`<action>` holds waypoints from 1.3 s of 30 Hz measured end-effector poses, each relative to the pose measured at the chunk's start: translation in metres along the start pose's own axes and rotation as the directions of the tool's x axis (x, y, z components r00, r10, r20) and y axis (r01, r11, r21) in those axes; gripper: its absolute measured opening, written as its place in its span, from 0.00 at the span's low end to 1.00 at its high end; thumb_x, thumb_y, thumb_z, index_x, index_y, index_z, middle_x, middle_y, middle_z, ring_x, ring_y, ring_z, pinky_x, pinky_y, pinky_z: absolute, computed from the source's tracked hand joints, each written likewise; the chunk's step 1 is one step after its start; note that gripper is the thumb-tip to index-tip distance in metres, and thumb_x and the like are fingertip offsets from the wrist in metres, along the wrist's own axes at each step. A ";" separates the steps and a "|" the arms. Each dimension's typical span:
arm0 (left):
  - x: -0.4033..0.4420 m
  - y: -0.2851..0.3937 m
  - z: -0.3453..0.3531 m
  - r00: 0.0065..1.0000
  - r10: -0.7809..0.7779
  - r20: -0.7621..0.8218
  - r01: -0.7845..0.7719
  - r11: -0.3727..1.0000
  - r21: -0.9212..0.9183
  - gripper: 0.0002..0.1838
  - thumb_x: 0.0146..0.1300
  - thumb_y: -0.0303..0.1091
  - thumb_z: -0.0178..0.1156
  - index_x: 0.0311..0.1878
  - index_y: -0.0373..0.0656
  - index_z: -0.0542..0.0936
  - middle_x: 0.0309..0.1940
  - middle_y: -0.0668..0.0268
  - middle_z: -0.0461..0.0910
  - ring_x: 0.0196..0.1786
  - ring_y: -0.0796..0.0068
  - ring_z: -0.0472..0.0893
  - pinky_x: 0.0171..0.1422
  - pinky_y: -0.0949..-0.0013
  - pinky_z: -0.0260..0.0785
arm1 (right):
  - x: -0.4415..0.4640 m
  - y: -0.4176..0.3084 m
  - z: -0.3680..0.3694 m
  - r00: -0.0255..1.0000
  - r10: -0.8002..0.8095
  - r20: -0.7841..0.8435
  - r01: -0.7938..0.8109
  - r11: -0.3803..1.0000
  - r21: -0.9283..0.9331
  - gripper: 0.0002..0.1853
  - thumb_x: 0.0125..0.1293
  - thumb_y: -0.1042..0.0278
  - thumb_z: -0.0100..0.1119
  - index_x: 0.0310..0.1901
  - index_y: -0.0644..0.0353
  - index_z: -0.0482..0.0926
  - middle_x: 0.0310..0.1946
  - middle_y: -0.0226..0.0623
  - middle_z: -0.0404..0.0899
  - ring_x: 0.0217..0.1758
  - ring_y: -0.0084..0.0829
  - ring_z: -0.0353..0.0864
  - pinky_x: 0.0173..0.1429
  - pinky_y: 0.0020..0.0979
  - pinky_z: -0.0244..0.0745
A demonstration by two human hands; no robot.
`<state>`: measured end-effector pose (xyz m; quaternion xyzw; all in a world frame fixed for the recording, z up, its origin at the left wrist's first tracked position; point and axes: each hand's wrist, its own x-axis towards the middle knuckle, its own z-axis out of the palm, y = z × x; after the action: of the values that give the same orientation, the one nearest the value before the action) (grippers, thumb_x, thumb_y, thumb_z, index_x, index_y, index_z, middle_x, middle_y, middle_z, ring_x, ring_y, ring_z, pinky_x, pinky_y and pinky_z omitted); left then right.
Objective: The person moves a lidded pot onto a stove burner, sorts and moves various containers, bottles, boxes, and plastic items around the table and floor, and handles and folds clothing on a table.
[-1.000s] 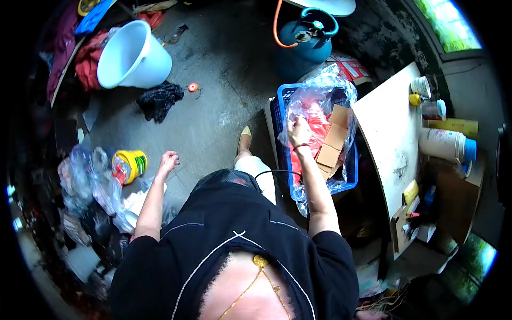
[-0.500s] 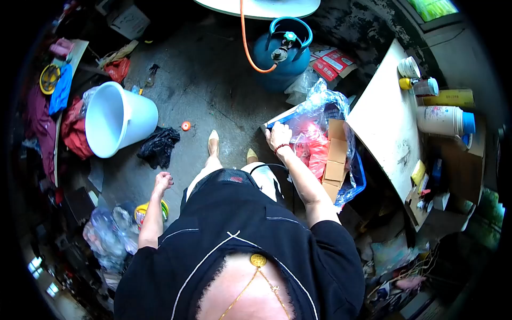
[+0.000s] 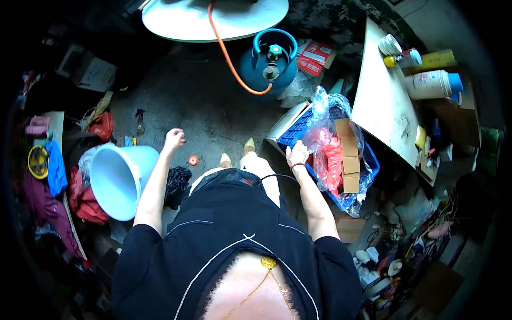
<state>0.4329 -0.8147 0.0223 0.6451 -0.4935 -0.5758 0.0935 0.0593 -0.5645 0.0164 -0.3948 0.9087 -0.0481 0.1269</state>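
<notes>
My right hand, with a beaded bracelet at the wrist, is at the near-left edge of a blue plastic crate. Its fingers look apart, and no firm hold on the rim shows. Inside the crate lie clear plastic film, red plastic bags and a folded strip of brown cardboard. A pale board leans along the crate's far-left side. Held out over the floor, my left hand is empty, its fingers loosely bent, near a large light-blue bucket lying on its side.
Ahead stands a teal gas cylinder with an orange hose running to a round white table. A white board with tubs is on the right. A black plastic bag and an orange roll lie on the floor.
My right hand has loosened from the crate's corner and sits a little nearer me and to the right. My left hand has swung forward. The view has shifted, and more of the crate's blue wall shows.
</notes>
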 end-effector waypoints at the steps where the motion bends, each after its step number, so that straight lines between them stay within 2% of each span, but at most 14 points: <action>1: 0.014 0.017 0.013 0.999 0.028 0.044 -0.028 1.000 -0.003 0.15 0.51 0.32 0.50 0.43 0.38 0.70 0.29 0.66 0.73 0.26 0.79 0.74 0.27 0.78 0.67 | 0.002 -0.002 0.001 0.998 0.055 -0.029 -0.054 0.998 0.026 0.19 0.47 0.59 0.56 0.35 0.62 0.64 0.31 0.46 0.70 0.39 0.42 0.68 0.44 0.39 0.62; 6: 0.045 0.101 0.079 0.956 0.170 0.237 -0.187 0.981 0.052 0.15 0.50 0.30 0.50 0.42 0.36 0.70 0.28 0.65 0.73 0.25 0.81 0.73 0.28 0.78 0.67 | 0.021 -0.009 0.008 0.946 0.324 -0.018 -0.319 0.939 0.130 0.22 0.46 0.58 0.57 0.36 0.65 0.64 0.31 0.46 0.72 0.40 0.44 0.69 0.44 0.41 0.62; 7: 0.046 0.114 0.089 0.946 0.188 0.265 -0.212 0.975 0.065 0.15 0.50 0.30 0.50 0.42 0.35 0.70 0.28 0.65 0.73 0.25 0.81 0.73 0.29 0.78 0.67 | 0.025 -0.012 0.005 0.923 0.379 0.067 -0.384 0.918 0.101 0.23 0.47 0.57 0.56 0.37 0.66 0.63 0.32 0.46 0.73 0.41 0.44 0.70 0.45 0.41 0.61; 10: 0.051 0.150 0.113 0.900 0.188 0.393 -0.281 0.940 0.194 0.15 0.52 0.32 0.49 0.43 0.37 0.69 0.30 0.66 0.72 0.29 0.80 0.72 0.33 0.76 0.66 | 0.033 -0.005 0.033 0.888 0.439 0.135 -0.451 0.890 0.073 0.21 0.50 0.57 0.52 0.40 0.66 0.65 0.37 0.46 0.72 0.43 0.42 0.69 0.47 0.41 0.61; 16: 0.066 0.179 0.137 0.871 0.214 0.442 -0.332 0.920 0.208 0.15 0.51 0.31 0.48 0.41 0.33 0.70 0.31 0.62 0.73 0.29 0.77 0.73 0.35 0.74 0.68 | 0.030 0.003 0.042 0.912 0.390 0.125 -0.399 0.916 0.052 0.19 0.53 0.59 0.49 0.41 0.65 0.66 0.36 0.43 0.72 0.44 0.38 0.69 0.49 0.38 0.57; 22: 0.117 0.186 0.142 0.840 0.159 0.519 -0.381 0.853 0.356 0.15 0.50 0.31 0.49 0.41 0.33 0.70 0.30 0.61 0.73 0.29 0.74 0.74 0.37 0.73 0.69 | -0.001 0.010 0.035 0.905 0.403 0.138 -0.409 0.913 0.015 0.15 0.51 0.61 0.52 0.37 0.64 0.67 0.33 0.43 0.72 0.42 0.36 0.69 0.47 0.37 0.56; 26: 0.126 0.194 0.159 0.830 0.118 0.546 -0.343 0.879 0.332 0.15 0.49 0.30 0.50 0.40 0.33 0.71 0.28 0.62 0.73 0.26 0.76 0.73 0.32 0.74 0.67 | -0.006 0.012 0.052 0.910 0.410 0.053 -0.409 0.912 -0.035 0.15 0.50 0.62 0.54 0.35 0.63 0.68 0.30 0.40 0.74 0.40 0.35 0.70 0.47 0.37 0.56; 28: 0.128 0.191 0.173 0.781 0.107 0.615 -0.389 0.853 0.346 0.15 0.49 0.30 0.49 0.40 0.33 0.70 0.28 0.62 0.73 0.25 0.77 0.73 0.31 0.75 0.66 | -0.005 0.013 0.061 0.903 0.429 -0.012 -0.430 0.903 -0.003 0.15 0.50 0.63 0.52 0.34 0.64 0.65 0.28 0.43 0.73 0.37 0.38 0.70 0.46 0.38 0.56; 30: 0.125 0.188 0.187 0.723 0.069 0.687 -0.421 0.833 0.360 0.15 0.49 0.29 0.49 0.40 0.32 0.70 0.28 0.62 0.73 0.25 0.77 0.73 0.31 0.75 0.67 | -0.004 0.016 0.074 0.879 0.473 0.051 -0.470 0.880 -0.061 0.15 0.50 0.63 0.53 0.35 0.64 0.65 0.28 0.43 0.73 0.37 0.38 0.71 0.47 0.38 0.56; 31: 0.115 0.192 0.194 0.688 0.061 0.723 -0.444 0.824 0.353 0.15 0.49 0.29 0.49 0.41 0.32 0.70 0.28 0.62 0.73 0.25 0.77 0.72 0.31 0.75 0.67 | -0.005 0.013 0.071 0.884 0.467 0.025 -0.464 0.883 -0.064 0.15 0.50 0.63 0.53 0.35 0.64 0.65 0.29 0.43 0.73 0.37 0.38 0.71 0.47 0.38 0.56; 33: 0.100 0.194 0.207 0.640 0.049 0.767 -0.478 0.807 0.347 0.14 0.50 0.29 0.49 0.40 0.32 0.70 0.28 0.62 0.73 0.25 0.77 0.72 0.31 0.74 0.67 | 0.000 0.011 0.062 0.849 0.513 0.127 -0.507 0.858 -0.081 0.18 0.49 0.61 0.54 0.37 0.65 0.65 0.31 0.43 0.74 0.40 0.38 0.71 0.50 0.40 0.55; 37: 0.075 0.190 0.230 0.579 0.039 0.814 -0.514 0.793 0.328 0.14 0.49 0.29 0.49 0.40 0.33 0.70 0.25 0.63 0.72 0.25 0.76 0.73 0.30 0.74 0.67 | -0.005 0.003 0.009 0.806 0.509 0.303 -0.546 0.836 0.049 0.27 0.47 0.54 0.57 0.45 0.63 0.63 0.41 0.47 0.70 0.50 0.41 0.66 0.59 0.49 0.47; 38: 0.069 0.187 0.234 0.563 0.053 0.825 -0.536 0.783 0.315 0.15 0.49 0.29 0.49 0.40 0.33 0.69 0.25 0.63 0.72 0.25 0.76 0.73 0.30 0.74 0.67 | -0.008 0.007 0.003 0.813 0.510 0.280 -0.548 0.833 0.076 0.29 0.47 0.53 0.56 0.47 0.61 0.63 0.44 0.46 0.68 0.52 0.41 0.64 0.59 0.49 0.47; 39: 0.066 0.182 0.238 0.550 0.067 0.833 -0.537 0.792 0.290 0.15 0.48 0.30 0.49 0.40 0.33 0.70 0.25 0.62 0.73 0.25 0.75 0.73 0.30 0.74 0.67 | -0.018 0.013 0.001 0.852 0.503 0.146 -0.522 0.836 0.170 0.28 0.47 0.53 0.56 0.47 0.61 0.64 0.43 0.45 0.69 0.51 0.40 0.65 0.58 0.47 0.48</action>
<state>0.1278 -0.8474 0.0283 0.2244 -0.7250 -0.6173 -0.2071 0.0624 -0.5426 0.0170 -0.1237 0.9642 -0.0863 0.2182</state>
